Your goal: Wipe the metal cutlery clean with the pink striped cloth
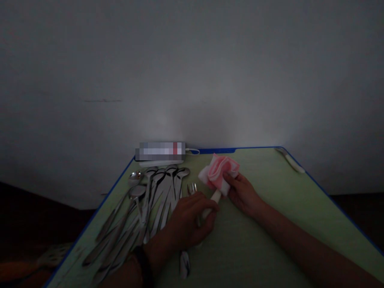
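Cream-handled utensil (215, 196) sits in curled left fingers (207, 203); right fingers (234, 181) pinch cloth (220, 170) around it; unreadably blurred boxy item (159, 151) lies near surface's (312, 220) far-left corner.

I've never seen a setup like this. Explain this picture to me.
There is no machine here, only a person's two bare hands, seen from a camera worn on the head. The left hand holds a pale handle; its far end goes into a pink-and-white cloth held by the right hand, so that part is hidden. On the green table, spoons and other metal cutlery lie to the left, and a pale-handled utensil lies near the far right corner.
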A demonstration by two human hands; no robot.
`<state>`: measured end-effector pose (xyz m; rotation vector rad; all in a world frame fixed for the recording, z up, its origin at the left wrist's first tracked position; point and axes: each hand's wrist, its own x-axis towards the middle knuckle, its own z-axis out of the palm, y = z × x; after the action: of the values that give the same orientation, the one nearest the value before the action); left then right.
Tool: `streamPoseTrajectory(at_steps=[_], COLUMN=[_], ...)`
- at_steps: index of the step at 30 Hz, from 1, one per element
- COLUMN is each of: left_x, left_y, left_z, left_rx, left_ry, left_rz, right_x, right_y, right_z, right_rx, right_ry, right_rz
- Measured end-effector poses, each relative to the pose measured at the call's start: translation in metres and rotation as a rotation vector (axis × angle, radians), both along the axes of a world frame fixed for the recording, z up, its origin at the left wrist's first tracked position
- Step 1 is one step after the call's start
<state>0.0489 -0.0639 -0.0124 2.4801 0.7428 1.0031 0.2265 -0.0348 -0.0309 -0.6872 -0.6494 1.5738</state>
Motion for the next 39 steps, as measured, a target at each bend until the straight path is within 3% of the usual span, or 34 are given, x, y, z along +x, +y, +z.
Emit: streamPoseTrajectory(at_steps=[9, 15, 19, 22, 28, 39], left_x=[-0.003, -0.006, -0.002, -0.002, -0.003, 0.0], left_y=[-0.002, 0.001, 0.004, 0.004, 0.001, 0.004], left_z=[0.003, -0.008, -0.015, -0.015, -0.01, -0.013], left_rx=[-0.046, -0.252, -0.318, -0.291, -0.168, -0.131], left_ry=[-0.035, -0.309, -0.472, -0.408, -0.217, -0.312], left_rz=[0.006, 0.26, 0.265, 0.221, 0.324, 0.364], right_x=[0.001, 0.005, 0.005, 0.004, 0.005, 0.006], right_y=[0.001, 0.006, 0.007, 0.007, 0.005, 0.006], right_z=[-0.002, -0.008, -0.008, -0.009, -0.007, -0.007], right_rx=[-0.029, -0.096, -0.109, -0.087, -0.046, -0.077], right_ry=[0.008, 0.132, 0.161, 0.14, 0.068, 0.089], right_rz=[-0.003, -0.076, -0.106, -0.114, -0.049, -0.033])
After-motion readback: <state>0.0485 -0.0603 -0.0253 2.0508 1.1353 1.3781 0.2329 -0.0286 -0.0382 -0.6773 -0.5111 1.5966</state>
